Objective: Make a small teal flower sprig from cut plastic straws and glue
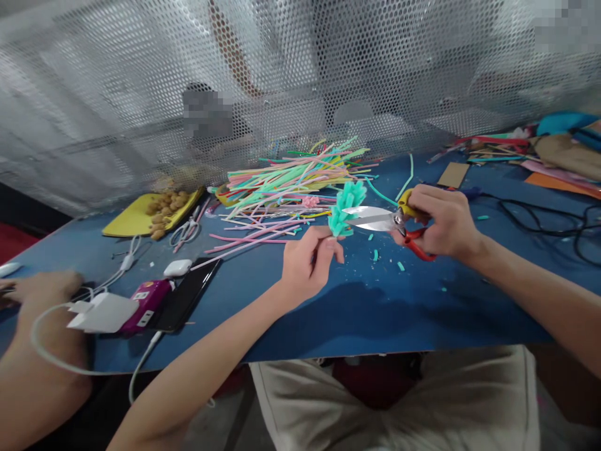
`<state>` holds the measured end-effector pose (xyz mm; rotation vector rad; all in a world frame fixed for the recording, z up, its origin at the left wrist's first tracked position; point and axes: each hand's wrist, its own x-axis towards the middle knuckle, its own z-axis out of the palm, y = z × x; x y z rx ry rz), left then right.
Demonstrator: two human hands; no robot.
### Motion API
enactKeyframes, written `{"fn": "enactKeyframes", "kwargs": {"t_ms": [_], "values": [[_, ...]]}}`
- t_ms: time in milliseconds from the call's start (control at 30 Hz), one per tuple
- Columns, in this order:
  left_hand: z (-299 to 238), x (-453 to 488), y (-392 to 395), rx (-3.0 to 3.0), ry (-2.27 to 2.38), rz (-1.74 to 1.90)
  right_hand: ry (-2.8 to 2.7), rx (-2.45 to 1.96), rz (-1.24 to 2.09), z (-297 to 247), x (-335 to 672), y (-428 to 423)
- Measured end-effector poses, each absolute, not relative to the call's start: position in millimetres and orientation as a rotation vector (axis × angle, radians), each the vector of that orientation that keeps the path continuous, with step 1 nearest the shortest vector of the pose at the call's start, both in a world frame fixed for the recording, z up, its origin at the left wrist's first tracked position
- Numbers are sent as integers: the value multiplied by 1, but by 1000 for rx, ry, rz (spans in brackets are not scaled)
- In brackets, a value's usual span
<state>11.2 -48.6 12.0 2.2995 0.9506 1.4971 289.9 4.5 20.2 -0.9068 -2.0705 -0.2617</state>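
My left hand (310,260) pinches the base of a teal fuzzy flower (347,203), apparently bent from pipe cleaners, and holds it above the table. In my right hand (448,219) is a pair of scissors (373,219) with one yellow and one red handle. Their blades point left, slightly parted, with the tips at the flower's right side. Small teal clippings (375,255) lie on the blue table below. Behind the flower sits a small pink fuzzy piece (310,201), beside a large heap of pastel pipe cleaners (291,178).
At left are a yellow sheet with brown round items (166,207), a black phone (190,297), a purple box (148,304), a white charger (103,312) and another person's arm (44,338). A black cable (539,219) lies right. A perforated metal screen (291,75) closes the back.
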Motion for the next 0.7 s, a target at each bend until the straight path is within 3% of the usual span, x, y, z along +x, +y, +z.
{"fn": "enactKeyframes", "kwargs": {"t_ms": [700], "values": [[15, 13, -53, 2339, 910, 1516, -2099, -778, -303, 23, 289, 1]]}}
